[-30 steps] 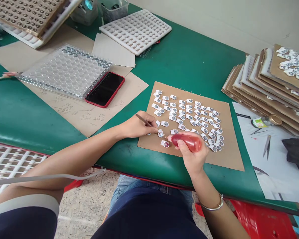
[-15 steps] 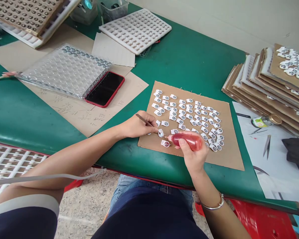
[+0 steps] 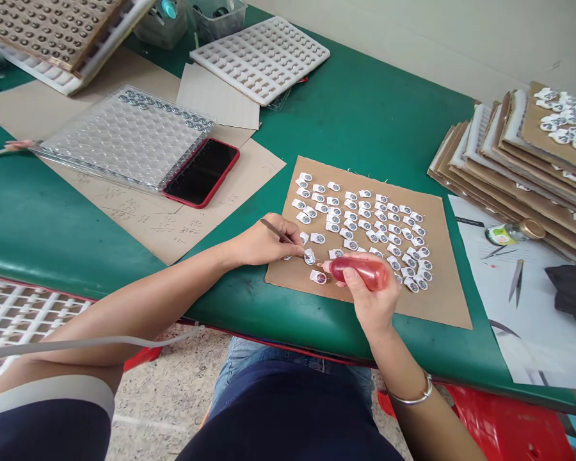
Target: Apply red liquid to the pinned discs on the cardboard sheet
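On green surface nr pale wall, brown cardboard sheet, L hand grip clamped on thin dark tool, R hand grip ditto on translucent red bottle, speckled floor below.

The bottle is translucent red with a pinkish nozzle; the small pieces are white with grey-black faces, one face dark red. The cardboard is plain brown, the bench green, the floor pale with dark speckles.

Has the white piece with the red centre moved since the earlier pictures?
No: judged against the near edge of the cardboard sheet, the red-centred white piece lies in the same spot, with no visible shift either way.
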The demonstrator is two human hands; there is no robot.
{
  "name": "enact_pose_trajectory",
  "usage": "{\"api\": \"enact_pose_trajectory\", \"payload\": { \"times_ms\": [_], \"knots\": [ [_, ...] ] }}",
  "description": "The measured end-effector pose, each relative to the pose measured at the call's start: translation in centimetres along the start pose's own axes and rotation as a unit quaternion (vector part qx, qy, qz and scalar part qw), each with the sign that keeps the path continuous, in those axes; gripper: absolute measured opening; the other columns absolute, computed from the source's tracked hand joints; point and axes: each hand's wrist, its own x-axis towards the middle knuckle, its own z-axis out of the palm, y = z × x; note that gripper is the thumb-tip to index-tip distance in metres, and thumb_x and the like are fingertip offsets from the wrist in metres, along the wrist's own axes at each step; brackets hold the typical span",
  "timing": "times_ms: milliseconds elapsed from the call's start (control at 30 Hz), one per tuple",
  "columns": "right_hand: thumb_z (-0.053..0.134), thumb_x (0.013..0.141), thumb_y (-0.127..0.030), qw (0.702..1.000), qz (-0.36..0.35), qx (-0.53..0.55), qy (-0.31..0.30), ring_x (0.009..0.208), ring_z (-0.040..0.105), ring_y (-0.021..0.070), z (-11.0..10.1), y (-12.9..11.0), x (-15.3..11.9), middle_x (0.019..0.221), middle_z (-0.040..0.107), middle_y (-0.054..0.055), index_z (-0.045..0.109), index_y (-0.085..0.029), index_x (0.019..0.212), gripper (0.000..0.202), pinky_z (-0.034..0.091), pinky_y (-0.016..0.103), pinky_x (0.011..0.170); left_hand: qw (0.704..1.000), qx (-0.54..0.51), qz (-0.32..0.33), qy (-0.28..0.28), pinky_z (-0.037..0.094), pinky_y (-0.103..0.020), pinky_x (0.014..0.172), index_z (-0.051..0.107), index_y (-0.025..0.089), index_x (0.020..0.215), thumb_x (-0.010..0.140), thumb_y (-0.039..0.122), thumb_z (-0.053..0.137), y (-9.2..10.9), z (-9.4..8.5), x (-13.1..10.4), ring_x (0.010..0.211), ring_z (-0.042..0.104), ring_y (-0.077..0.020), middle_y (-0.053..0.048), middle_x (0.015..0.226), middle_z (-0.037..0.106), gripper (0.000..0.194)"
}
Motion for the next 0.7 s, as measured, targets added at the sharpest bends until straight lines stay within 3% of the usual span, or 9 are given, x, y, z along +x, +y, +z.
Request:
{"api": "enact_pose_trajectory", "payload": {
  "times_ms": [400,700],
  "knots": [
    [0.066,0.074,-0.031,1.000,0.003,-0.024,-0.003,0.086,0.067,0.0223,0.11,-0.11,0.00,0.094,0.068,0.007,0.060,-0.019,0.098,0.027,0.057,0.038,0.075,1.000,0.000,0.007,0.007,0.039,-0.020,0.050,0.069,0.009,0.074,0.072,0.026,0.066,-0.25,-0.05,0.03,0.057,0.054,-0.0105,-0.004,0.064,0.065,0.017],
    [0.069,0.072,-0.028,0.997,-0.053,-0.055,0.016,0.086,0.065,0.0202,0.25,-0.49,0.30,0.091,0.067,0.005,0.062,-0.020,0.094,0.025,0.054,0.038,0.079,1.000,-0.013,0.004,0.005,0.038,-0.018,0.048,0.068,0.010,0.072,0.072,0.025,0.066,-0.29,-0.10,0.13,0.055,0.053,-0.0091,-0.003,0.060,0.063,0.014]
  ]
}}
